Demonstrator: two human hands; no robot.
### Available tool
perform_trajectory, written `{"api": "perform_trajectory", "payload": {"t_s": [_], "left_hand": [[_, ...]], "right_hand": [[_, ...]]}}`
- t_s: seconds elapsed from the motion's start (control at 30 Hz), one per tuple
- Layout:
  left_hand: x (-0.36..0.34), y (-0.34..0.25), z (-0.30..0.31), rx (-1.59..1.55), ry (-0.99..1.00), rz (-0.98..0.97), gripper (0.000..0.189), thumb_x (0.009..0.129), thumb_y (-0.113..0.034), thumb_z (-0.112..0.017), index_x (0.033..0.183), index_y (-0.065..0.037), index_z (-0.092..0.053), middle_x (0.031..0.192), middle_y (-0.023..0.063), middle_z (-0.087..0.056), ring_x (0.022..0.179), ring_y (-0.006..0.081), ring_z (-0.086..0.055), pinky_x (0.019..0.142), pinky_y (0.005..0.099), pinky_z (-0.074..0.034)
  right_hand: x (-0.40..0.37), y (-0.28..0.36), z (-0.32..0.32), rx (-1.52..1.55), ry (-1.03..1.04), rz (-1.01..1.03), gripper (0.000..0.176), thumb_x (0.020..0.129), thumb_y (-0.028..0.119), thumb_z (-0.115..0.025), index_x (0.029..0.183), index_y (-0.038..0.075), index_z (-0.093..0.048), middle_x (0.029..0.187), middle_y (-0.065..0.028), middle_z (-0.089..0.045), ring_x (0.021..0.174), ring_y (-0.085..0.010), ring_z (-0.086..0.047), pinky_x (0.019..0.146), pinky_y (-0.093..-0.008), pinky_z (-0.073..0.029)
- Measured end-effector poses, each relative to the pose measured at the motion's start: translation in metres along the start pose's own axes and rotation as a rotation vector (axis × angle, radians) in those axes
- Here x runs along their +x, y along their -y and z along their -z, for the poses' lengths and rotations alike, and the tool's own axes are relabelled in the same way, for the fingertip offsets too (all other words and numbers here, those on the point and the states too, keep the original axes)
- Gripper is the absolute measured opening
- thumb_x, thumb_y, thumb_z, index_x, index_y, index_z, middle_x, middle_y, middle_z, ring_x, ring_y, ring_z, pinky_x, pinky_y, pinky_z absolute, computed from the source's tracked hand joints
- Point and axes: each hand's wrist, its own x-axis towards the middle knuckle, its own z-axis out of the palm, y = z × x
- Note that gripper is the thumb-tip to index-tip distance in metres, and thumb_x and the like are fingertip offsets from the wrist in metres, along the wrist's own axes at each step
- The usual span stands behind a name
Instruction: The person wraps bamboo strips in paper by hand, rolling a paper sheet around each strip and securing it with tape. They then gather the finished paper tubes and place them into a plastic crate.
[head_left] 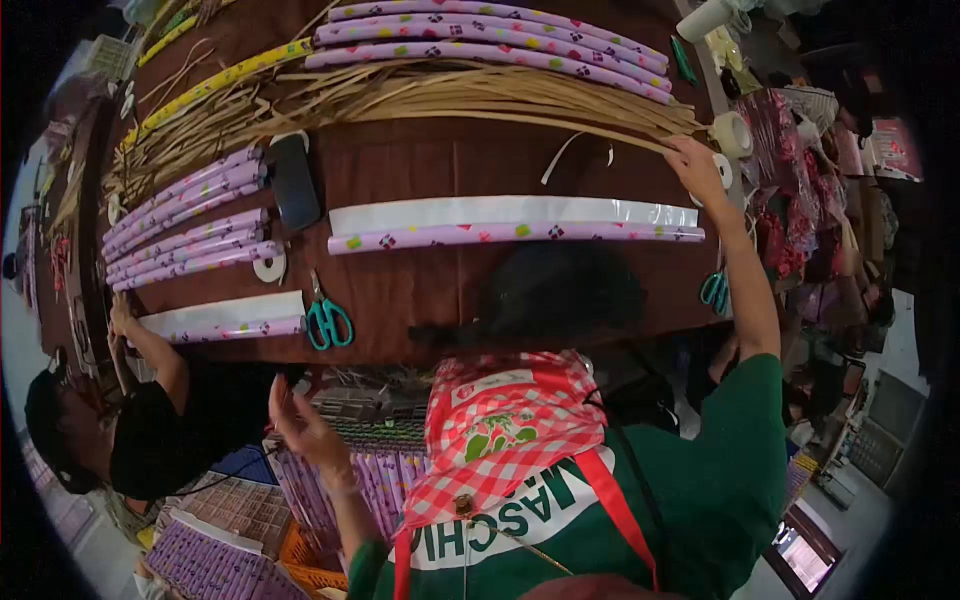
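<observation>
My right hand (697, 172) reaches across the table, its fingers pinched at the right end of a tan strip (600, 131) on the near side of a long bundle of tan strips (440, 92). My left hand (305, 425) hangs by the table's near edge, fingers stretched out and holding nothing. Between my arms lies a purple patterned roll (515, 236), partly rolled, with a white flap (430, 214) along its far side. A thin white strip (558, 158) curls on the cloth beyond it.
Finished purple rolls (490, 30) lie at the back, others (185, 210) at left. A phone (294, 182), teal scissors (327, 318), more scissors (715, 290) and a tape roll (733, 134) lie about. A co-worker's arm (155, 350) is at left. Below stands an orange crate (305, 560).
</observation>
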Motion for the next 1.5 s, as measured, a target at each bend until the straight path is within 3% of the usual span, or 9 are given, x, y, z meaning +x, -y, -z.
{"api": "perform_trajectory", "payload": {"t_s": [0.07,0.17,0.27,0.33,0.43,0.8,1.0,1.2,1.5], "left_hand": [[0.041,-0.046,-0.101,-0.115,0.24,-0.208,0.028,0.086,0.004,-0.046,0.113,0.003,-0.05,0.108,0.0134,-0.055,0.098,0.0191,-0.054,0.086,0.0275,-0.042],[0.076,-0.129,-0.247,-0.583,0.55,-0.047,0.026,0.087,0.0,-0.047,0.112,0.004,-0.05,0.109,0.0125,-0.055,0.098,0.0177,-0.055,0.087,0.0273,-0.042],[0.09,-0.179,-0.362,-1.073,0.715,0.522,0.033,0.085,-0.005,-0.051,0.115,0.006,-0.043,0.109,0.017,-0.053,0.099,0.0224,-0.055,0.085,0.0296,-0.046],[0.098,-0.187,-0.415,-1.211,0.681,0.818,0.034,0.085,-0.006,-0.052,0.114,0.006,-0.039,0.111,0.0194,-0.05,0.099,0.0251,-0.055,0.084,0.0305,-0.047],[0.098,-0.189,-0.468,-1.145,0.722,0.943,0.035,0.088,-0.009,-0.044,0.116,0.009,-0.033,0.117,0.0255,-0.045,0.108,0.0344,-0.049,0.089,0.0355,-0.045],[0.08,-0.192,-0.504,-1.082,0.655,0.899,0.026,0.087,-0.011,-0.052,0.105,0.004,-0.041,0.11,0.02,-0.051,0.102,0.0279,-0.054,0.082,0.0304,-0.048],[0.076,-0.197,-0.499,-1.067,0.67,0.874,0.024,0.084,-0.006,-0.054,0.104,0.001,-0.043,0.106,0.0141,-0.054,0.099,0.0228,-0.056,0.083,0.0288,-0.047],[0.056,-0.197,-0.516,-1.195,0.751,0.692,0.025,0.081,-0.002,-0.058,0.101,0.001,-0.045,0.101,0.0082,-0.055,0.095,0.0178,-0.055,0.082,0.0256,-0.046],[0.08,-0.186,-0.512,-1.264,0.642,0.767,0.027,0.082,-0.006,-0.059,0.106,-0.004,-0.047,0.1,0.0046,-0.055,0.091,0.0149,-0.056,0.082,0.0314,-0.047]], "right_hand": [[0.03,-0.02,-0.017,-0.079,-0.09,0.098,0.027,0.082,0.022,-0.055,0.103,0.005,-0.058,0.105,-0.012,-0.055,0.099,-0.0291,-0.051,0.084,-0.0361,-0.041],[0.071,-0.048,-0.034,-0.129,-0.128,0.131,0.027,0.08,0.021,-0.056,0.104,0.01,-0.056,0.108,-0.0077,-0.052,0.103,-0.0265,-0.048,0.086,-0.0375,-0.04],[0.093,-0.083,-0.041,-0.275,-0.325,-0.038,0.031,0.08,0.022,-0.057,0.107,0.008,-0.054,0.106,-0.0092,-0.052,0.095,-0.0272,-0.051,0.083,-0.0382,-0.042],[0.102,-0.112,-0.046,0.069,-0.293,-0.402,0.034,0.082,0.024,-0.056,0.11,0.006,-0.051,0.105,-0.0115,-0.052,0.093,-0.0256,-0.052,0.08,-0.0367,-0.043],[0.103,-0.152,-0.056,0.319,-0.231,-0.449,0.036,0.082,0.025,-0.057,0.111,0.005,-0.05,0.105,-0.0116,-0.052,0.091,-0.0216,-0.053,0.079,-0.0344,-0.043],[0.101,-0.138,-0.046,0.549,-0.153,-0.481,0.04,0.081,0.024,-0.061,0.117,0.011,-0.052,0.096,-0.0066,-0.055,0.063,-0.0093,-0.046,0.06,-0.0244,-0.042],[0.102,-0.122,-0.01,0.814,-0.118,-0.48,0.04,0.08,0.017,-0.064,0.116,0.006,-0.052,0.092,-0.005,-0.057,0.084,-0.0091,-0.055,0.072,-0.0215,-0.044],[0.107,-0.117,0.02,0.823,0.023,-0.553,0.042,0.08,0.017,-0.063,0.118,0.004,-0.049,0.094,-0.0055,-0.059,0.082,-0.0087,-0.054,0.072,-0.0222,-0.043],[0.115,-0.116,0.038,0.753,0.216,-0.608,0.036,0.081,0.022,-0.061,0.111,0.003,-0.056,0.086,-0.0011,-0.057,0.074,-0.0078,-0.049,0.066,-0.0231,-0.04]]}}
